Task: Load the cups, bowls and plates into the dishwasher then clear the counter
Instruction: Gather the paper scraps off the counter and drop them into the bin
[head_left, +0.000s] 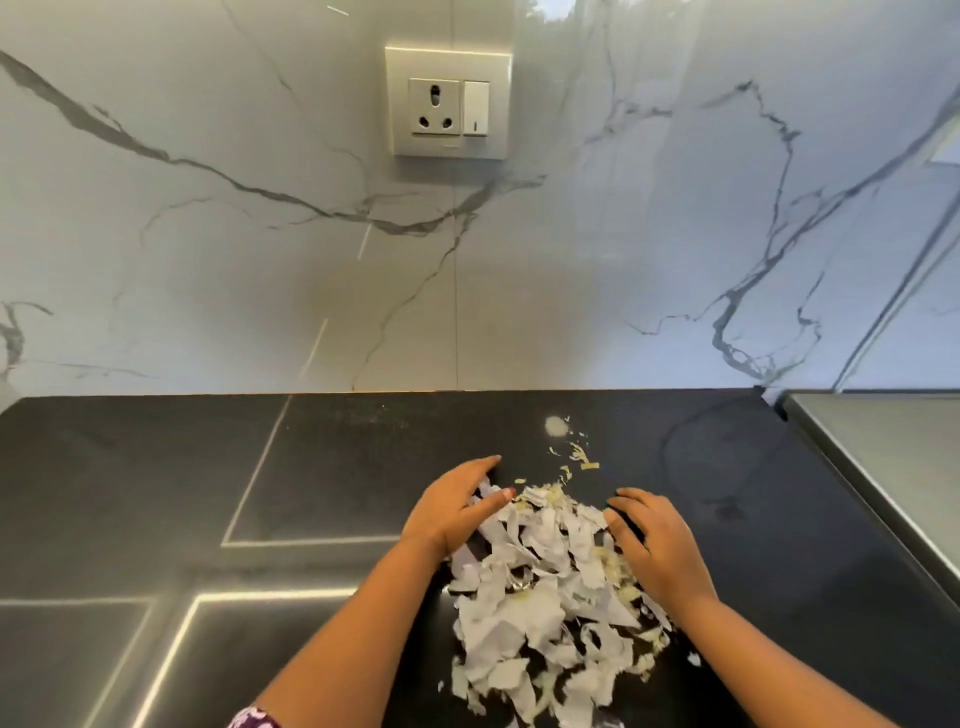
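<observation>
We're on the clearing step: left hand (457, 512) and right hand (652, 543), open and apart, flank the paper scraps (540, 597) mid-counter (156, 467); next, scoop them together

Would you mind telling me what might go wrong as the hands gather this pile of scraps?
Light torn paper scraps may slip out between the left hand and right hand and scatter across the black counter. The small stray bits and white smudge farther back lie outside both hands and could be missed.
</observation>
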